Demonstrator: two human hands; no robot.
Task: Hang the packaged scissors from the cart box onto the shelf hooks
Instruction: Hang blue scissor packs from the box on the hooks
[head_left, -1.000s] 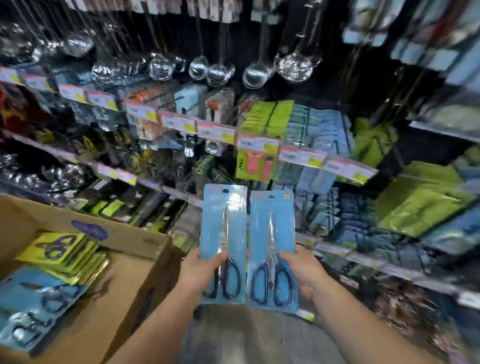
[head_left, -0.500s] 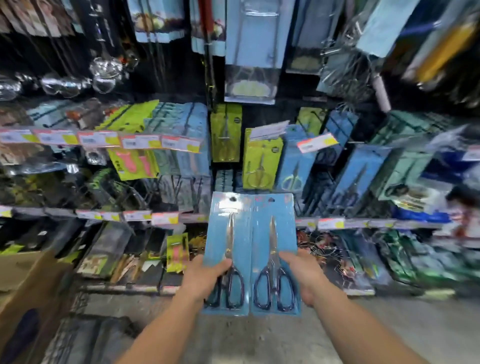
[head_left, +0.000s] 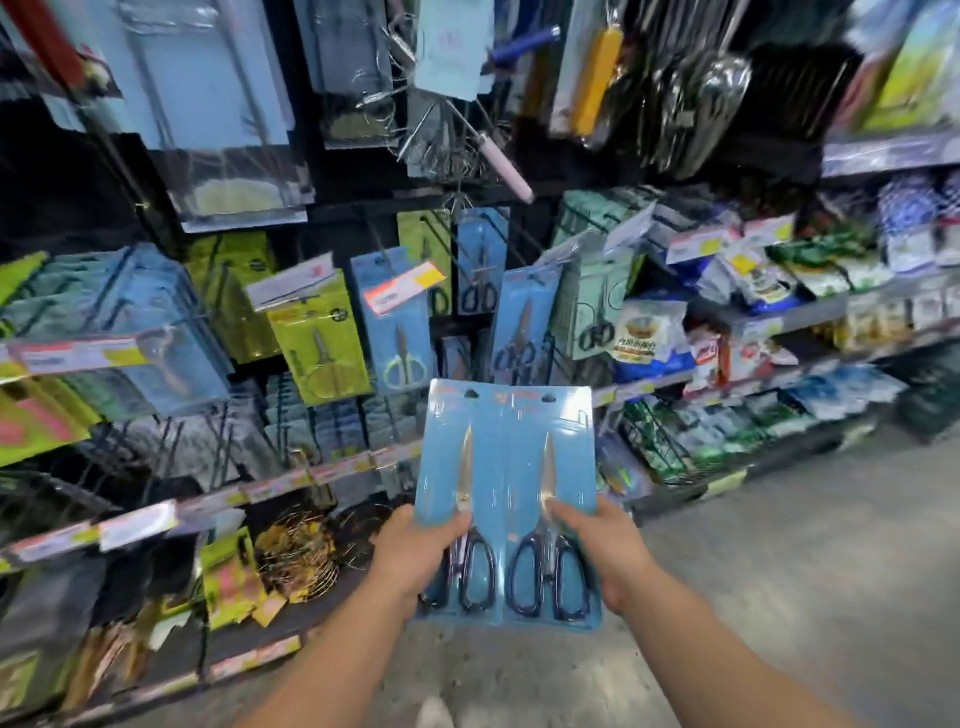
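Closest to the camera are two bare forearms reaching out over a grey floor (head_left: 779, 545). The left hand (head_left: 415, 551) has its grip closed on the left pack (head_left: 460, 499), thumb across the front just above the handles, the other fingers hidden behind the card. The right hand (head_left: 602, 551) grips the right pack (head_left: 550, 499) the same way from the other side. Both packs are blue cards with dark-handled scissors under clear blisters, blades pointing up, held side by side with their inner edges touching or slightly overlapping (can't tell which). They're upright, tilted back a bit, and each has a hang hole at the top edge. They sit in the air in front of the shelf, not on any hook.

Just behind them, a row of price tags (head_left: 291, 483) runs along a shelf edge. Above that hang more carded scissors on hooks: a green pack (head_left: 322, 338) to the left, a blue pack with pale handles (head_left: 400, 322) next to it, and another blue pack (head_left: 522, 322) with dark handles right above the held pair. An orange-and-white tag (head_left: 405, 288) sticks out over the middle one.

Further up, whisks (head_left: 447, 140) and other utensils hang, pretty blurry. Off to the right, bagged goods (head_left: 649, 332) fill the shelves.
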